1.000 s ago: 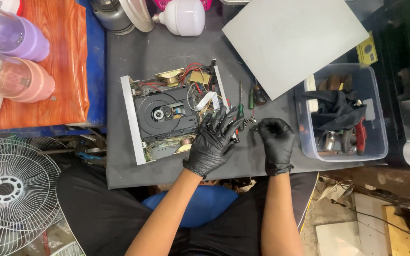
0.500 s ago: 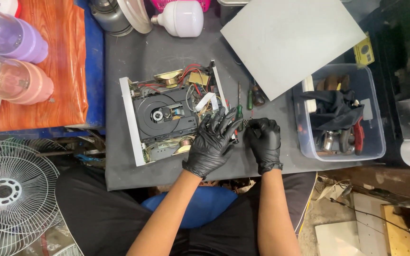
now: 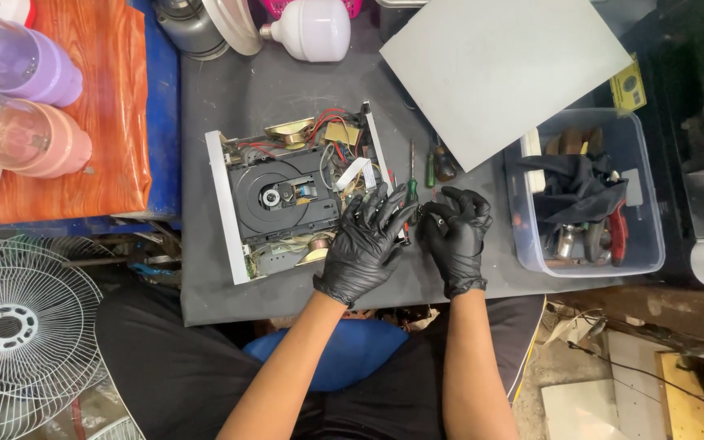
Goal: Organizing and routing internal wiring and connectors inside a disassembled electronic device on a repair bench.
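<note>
Resting our left hand (image 3: 366, 244), fingers spread, on the opened disc player (image 3: 299, 195) mid-mat, w/ right hand (image 3: 452, 232) curled beside it, contents unclear, we judge its boards fragile, so grip the metal frame.

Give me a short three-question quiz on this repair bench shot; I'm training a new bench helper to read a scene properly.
1. True or false: the opened disc player has its top cover off, with the round disc drive and wiring exposed.
2. Which lies just right of the player, beside the gloved left hand? A) green-handled screwdrivers B) a hammer C) a paintbrush
3. What stands to the right of the gloved right hand, and what does it hold?

Key
1. True.
2. A.
3. A clear plastic bin holding a black cloth and hand tools, one with red handles.
</note>
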